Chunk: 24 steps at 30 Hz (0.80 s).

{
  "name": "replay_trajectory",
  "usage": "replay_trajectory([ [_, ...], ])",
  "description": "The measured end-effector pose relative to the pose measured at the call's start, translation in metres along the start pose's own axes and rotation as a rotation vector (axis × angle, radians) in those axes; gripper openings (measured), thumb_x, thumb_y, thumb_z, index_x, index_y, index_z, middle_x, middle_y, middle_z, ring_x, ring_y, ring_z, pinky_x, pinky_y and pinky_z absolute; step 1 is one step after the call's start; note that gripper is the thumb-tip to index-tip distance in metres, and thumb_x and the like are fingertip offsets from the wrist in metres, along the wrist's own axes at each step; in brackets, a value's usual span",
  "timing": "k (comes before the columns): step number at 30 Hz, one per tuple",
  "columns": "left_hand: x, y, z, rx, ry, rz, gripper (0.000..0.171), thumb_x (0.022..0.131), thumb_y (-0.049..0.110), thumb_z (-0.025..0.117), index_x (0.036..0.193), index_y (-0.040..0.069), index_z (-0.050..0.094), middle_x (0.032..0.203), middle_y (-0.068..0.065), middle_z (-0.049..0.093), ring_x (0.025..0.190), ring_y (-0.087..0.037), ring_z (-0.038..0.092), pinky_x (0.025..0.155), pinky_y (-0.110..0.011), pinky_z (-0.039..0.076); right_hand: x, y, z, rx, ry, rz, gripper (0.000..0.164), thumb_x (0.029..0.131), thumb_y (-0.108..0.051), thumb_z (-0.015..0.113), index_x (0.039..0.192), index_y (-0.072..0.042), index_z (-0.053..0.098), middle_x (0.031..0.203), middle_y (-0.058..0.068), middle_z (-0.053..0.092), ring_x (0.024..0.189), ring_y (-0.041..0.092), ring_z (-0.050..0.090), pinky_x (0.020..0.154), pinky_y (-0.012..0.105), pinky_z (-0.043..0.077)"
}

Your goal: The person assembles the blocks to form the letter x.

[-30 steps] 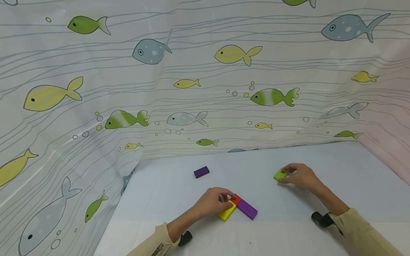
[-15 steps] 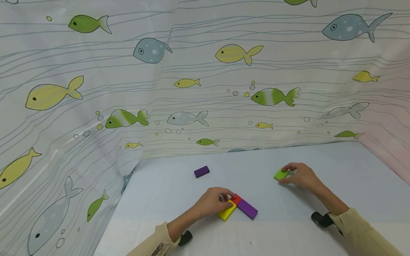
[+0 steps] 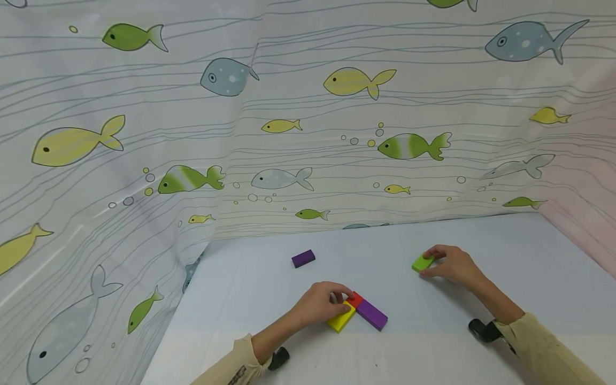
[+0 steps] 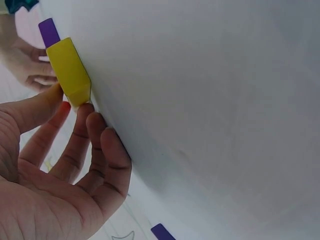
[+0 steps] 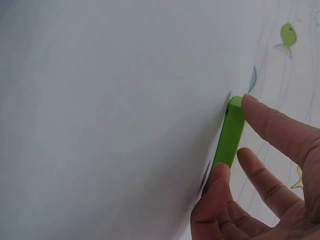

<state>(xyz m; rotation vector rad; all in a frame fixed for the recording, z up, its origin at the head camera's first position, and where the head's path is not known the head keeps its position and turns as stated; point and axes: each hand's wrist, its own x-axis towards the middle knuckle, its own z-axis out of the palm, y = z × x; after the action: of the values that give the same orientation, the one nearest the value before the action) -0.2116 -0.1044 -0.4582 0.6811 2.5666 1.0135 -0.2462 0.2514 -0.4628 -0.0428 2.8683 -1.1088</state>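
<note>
Fish-printed sheeting (image 3: pixel 298 155) is hanging behind the desk (image 3: pixel 414 353). The left-hand grip (image 3: pixel 315 303) is clamping across the yellow block (image 3: pixel 339 322) and red block (image 3: pixel 355 299), probably steadying their join; a purple block (image 3: pixel 371 314) is abutting at four o'clock. Toward two, the right-hand grip (image 3: pixel 453 264) is pinching the green block (image 3: pixel 421 262) by opposite ends, perhaps for control.

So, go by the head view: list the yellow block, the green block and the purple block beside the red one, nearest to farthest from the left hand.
1. Yellow block: in the grip of the left hand.
2. Purple block: just right of that hand, beside the red block.
3. Green block: well to the right and farther forward, pinched by the right hand.
</note>
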Motion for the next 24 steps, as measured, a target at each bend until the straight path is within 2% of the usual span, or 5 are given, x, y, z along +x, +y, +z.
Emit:
replay_trajectory([
  [10,-0.0007,0.0017,-0.0003,-0.011,-0.001,0.019,0.023,0.089,0.018,0.073,0.112,0.018,0.074,0.083,0.009,0.061,0.074,-0.007,0.055,0.062,-0.021,0.048,-0.0016,-0.0010,-0.0002,-0.008,0.010,-0.007,0.049,0.073,-0.029,0.087,0.110,-0.002,0.068,0.111,0.022,0.062,0.101,0.037,0.053,0.070,0.039,0.044],
  [18,0.0001,0.0001,0.0001,-0.006,-0.006,0.008,0.023,0.089,0.018,0.073,0.112,0.018,0.074,0.083,0.009,0.061,0.074,-0.007,0.055,0.061,-0.021,0.048,-0.0005,0.0002,0.0014,-0.007,0.011,0.022,0.051,0.073,-0.029,0.087,0.111,-0.001,0.067,0.111,0.023,0.062,0.102,0.039,0.052,0.074,0.045,0.043],
  [24,-0.0007,0.0006,-0.0003,-0.004,-0.006,0.015,0.024,0.089,0.018,0.073,0.112,0.018,0.074,0.083,0.009,0.061,0.074,-0.007,0.055,0.062,-0.021,0.048,-0.0020,-0.0018,0.0021,-0.002,0.014,0.045,0.051,0.073,-0.029,0.086,0.112,-0.002,0.068,0.113,0.023,0.061,0.100,0.036,0.053,0.069,0.038,0.047],
])
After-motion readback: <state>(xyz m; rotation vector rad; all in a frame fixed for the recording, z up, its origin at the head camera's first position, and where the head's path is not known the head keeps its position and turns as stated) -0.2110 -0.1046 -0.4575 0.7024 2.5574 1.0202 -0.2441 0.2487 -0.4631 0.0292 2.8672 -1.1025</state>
